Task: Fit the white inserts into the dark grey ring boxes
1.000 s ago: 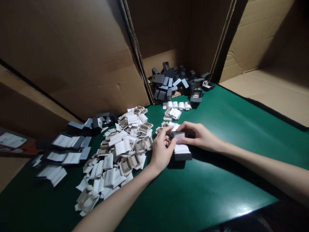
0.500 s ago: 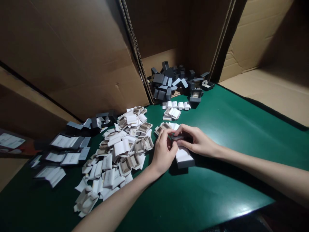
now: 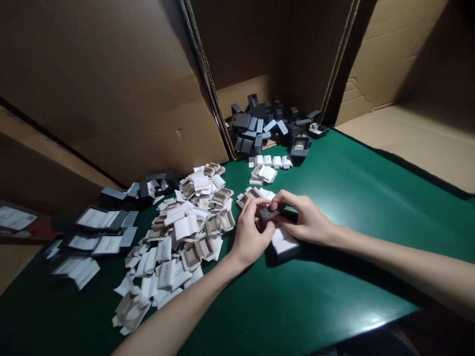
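**Left hand [image 3: 249,236] and right hand [image 3: 309,220] closed on one box [image 3: 269,213]**

The small dark box sits between the two hands, above the table [image 3: 352,188]. The left hand has thumb and fingers clamped round its near-left side; the right hand pinches it from the other side. A second dark part shows under the right fingers; whether it joins the box I cannot tell.

Just below the hands, toward the person, is one white insert [image 3: 284,241] with a dark edge along its front. Beyond the left fingers lies a small cluster [image 3: 248,196] of inserts, partly hidden, so its count is unclear. Past that comes one short stack [image 3: 263,174], then a row [image 3: 276,162] of four white blocks with one flatter piece at its left end.

To the left spreads one big heap [image 3: 187,226] of white and grey inserts, too many to count. Farther left, three dark cases [image 3: 118,220] lie open with white inside, one behind another. At the back, two open boxes [image 3: 300,146] stand beside a dark pile [image 3: 252,126], uncountable, against cardboard [image 3: 148,89].
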Action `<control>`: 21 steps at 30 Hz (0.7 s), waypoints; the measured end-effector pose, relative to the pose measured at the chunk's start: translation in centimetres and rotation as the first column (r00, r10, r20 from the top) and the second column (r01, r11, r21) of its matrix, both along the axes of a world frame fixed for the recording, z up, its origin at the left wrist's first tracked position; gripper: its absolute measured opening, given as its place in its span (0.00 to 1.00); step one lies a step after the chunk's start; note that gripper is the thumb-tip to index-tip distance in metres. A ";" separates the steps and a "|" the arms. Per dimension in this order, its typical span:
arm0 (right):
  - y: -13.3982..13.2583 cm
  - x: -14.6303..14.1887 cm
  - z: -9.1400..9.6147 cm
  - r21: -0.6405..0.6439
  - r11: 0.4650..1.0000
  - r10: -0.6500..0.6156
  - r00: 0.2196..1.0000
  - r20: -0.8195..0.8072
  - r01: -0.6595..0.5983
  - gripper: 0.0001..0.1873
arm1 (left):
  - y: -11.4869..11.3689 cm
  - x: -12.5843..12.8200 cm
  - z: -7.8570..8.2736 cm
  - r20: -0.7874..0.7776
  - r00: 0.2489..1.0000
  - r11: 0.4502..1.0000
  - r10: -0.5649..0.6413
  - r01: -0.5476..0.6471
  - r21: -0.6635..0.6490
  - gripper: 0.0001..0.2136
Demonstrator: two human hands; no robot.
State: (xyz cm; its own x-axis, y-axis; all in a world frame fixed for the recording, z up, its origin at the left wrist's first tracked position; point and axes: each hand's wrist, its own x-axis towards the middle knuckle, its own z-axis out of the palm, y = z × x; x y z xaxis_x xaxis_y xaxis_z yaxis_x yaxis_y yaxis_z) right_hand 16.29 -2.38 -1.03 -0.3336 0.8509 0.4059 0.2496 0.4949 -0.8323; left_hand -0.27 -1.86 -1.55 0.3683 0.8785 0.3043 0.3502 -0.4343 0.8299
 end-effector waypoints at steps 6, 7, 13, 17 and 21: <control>0.3 0.2 0.0 0.000 1.000 -0.026 1.000 0.009 0.026 0.08 | 0.1 -0.1 -0.1 0.019 1.000 0.999 -0.012 0.013 -0.046 0.14; 0.3 0.2 0.0 0.003 0.999 -0.037 0.999 0.007 0.037 0.08 | 0.1 -0.1 -0.1 0.024 1.000 0.999 -0.017 0.018 -0.048 0.14; 0.2 0.3 0.1 -0.061 0.998 0.008 1.000 0.005 -0.008 0.12 | 0.0 -0.1 -0.1 0.029 0.999 0.998 0.016 -0.015 -0.060 0.14; 0.2 0.1 -0.5 -0.169 0.984 0.051 0.998 -0.044 -0.058 0.15 | 0.1 -0.1 -0.2 0.010 0.999 0.997 0.035 -0.034 -0.066 0.14; 0.2 0.0 -0.8 -0.160 0.986 0.040 0.996 -0.075 -0.051 0.13 | 0.0 0.0 -0.2 -0.016 1.000 0.998 0.017 -0.018 -0.059 0.15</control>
